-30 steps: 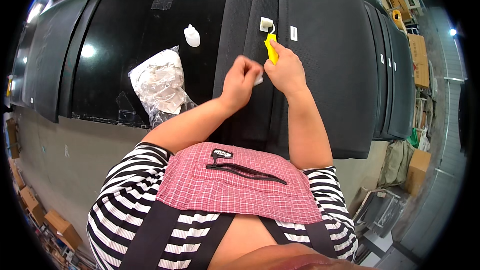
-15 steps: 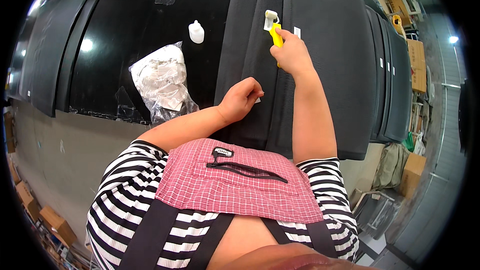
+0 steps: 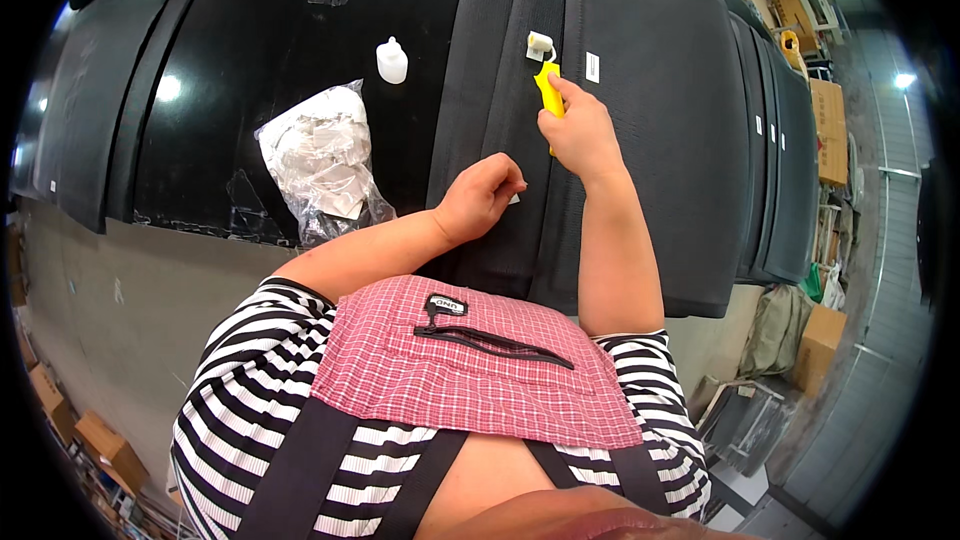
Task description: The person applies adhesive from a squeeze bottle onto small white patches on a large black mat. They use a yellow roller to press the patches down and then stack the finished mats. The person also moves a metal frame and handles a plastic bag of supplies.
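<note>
Roller (image 3: 548,82), small and yellow-handled, is towards the far side of a black ribbed cover (image 3: 472,120), its pale cylinder (image 3: 541,41) at a white label (image 3: 534,54) and partly hiding it. The tool looks light and rigid, probably plastic with a thin bent neck; the cylinder likely spins freely, so the handle is the sensible place to take hold, with a finger along it to steer and press. The right hand (image 3: 583,133) grasps just there, a finger laid forward. The label seems thin and easily creased, best taken by its edges. The cover looks soft, likely to give a little under pressure and not slippery.

Nearer the body, the left hand (image 3: 478,202) is curled low over the cover; a white scrap (image 3: 515,199) shows by its fingertips, but I cannot tell whether they pinch it. Rightward, another white label (image 3: 592,67) lies on a smooth black panel (image 3: 655,160). Leftward, the glossy black bench (image 3: 215,140) carries a white bottle (image 3: 392,62) and a clear bag (image 3: 318,155) of white pieces.
</note>
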`<control>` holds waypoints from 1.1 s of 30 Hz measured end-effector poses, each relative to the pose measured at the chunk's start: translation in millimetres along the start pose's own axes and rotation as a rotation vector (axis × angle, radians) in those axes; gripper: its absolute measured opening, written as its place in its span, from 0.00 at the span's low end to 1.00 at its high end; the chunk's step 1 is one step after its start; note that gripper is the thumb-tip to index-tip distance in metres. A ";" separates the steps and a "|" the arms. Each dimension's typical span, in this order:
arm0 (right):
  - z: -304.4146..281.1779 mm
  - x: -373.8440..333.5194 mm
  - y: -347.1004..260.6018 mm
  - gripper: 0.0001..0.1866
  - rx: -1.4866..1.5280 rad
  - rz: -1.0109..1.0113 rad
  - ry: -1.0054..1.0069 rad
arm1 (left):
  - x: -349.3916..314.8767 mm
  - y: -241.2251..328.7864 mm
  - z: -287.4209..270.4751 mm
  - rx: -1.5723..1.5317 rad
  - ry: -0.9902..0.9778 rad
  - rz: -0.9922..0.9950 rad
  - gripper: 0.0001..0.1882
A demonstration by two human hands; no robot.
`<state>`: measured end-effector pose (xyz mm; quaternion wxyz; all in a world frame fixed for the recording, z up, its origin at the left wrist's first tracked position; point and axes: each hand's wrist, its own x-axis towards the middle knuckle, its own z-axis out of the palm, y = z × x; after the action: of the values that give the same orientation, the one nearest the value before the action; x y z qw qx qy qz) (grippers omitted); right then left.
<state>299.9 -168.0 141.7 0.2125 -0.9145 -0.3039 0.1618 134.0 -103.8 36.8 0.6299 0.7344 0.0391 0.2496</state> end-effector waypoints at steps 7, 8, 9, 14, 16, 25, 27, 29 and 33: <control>-2.6 -27.6 -15.8 0.30 -0.253 -0.018 -0.049 | 2.5 3.3 -0.5 0.005 0.026 0.015 0.05; 0.0 -30.8 -11.2 0.30 -0.258 -0.036 -0.038 | 2.1 3.3 -0.3 -0.007 0.023 0.008 0.05; 0.9 -34.0 -8.9 0.30 -0.263 -0.053 -0.027 | 1.8 3.1 0.1 -0.019 0.020 0.000 0.05; -4.5 -43.5 -10.1 0.30 -0.222 -0.070 -0.004 | 0.3 -1.5 -0.2 0.002 0.012 0.010 0.07; -6.3 -43.0 -11.9 0.30 -0.181 -0.083 0.034 | 0.3 -1.2 -0.4 0.011 0.012 0.011 0.06; 4.9 -46.0 -1.1 0.31 -0.186 -0.082 -0.005 | 1.0 -1.7 0.9 0.018 0.017 0.025 0.06; 0.1 -60.4 7.1 0.32 -0.122 -0.159 0.087 | 1.2 -1.7 1.0 0.029 0.015 0.029 0.06; -3.9 -78.4 14.2 0.34 0.068 -0.137 0.147 | 1.1 -0.9 1.2 0.038 0.009 0.041 0.05; 2.6 -109.7 26.6 0.34 0.684 -0.098 0.271 | 2.8 5.1 0.8 -0.019 0.005 -0.096 0.05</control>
<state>228.1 -255.0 144.8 0.5517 -0.7880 -0.2449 0.1210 135.5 -104.5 42.4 0.6481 0.7251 0.0735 0.2211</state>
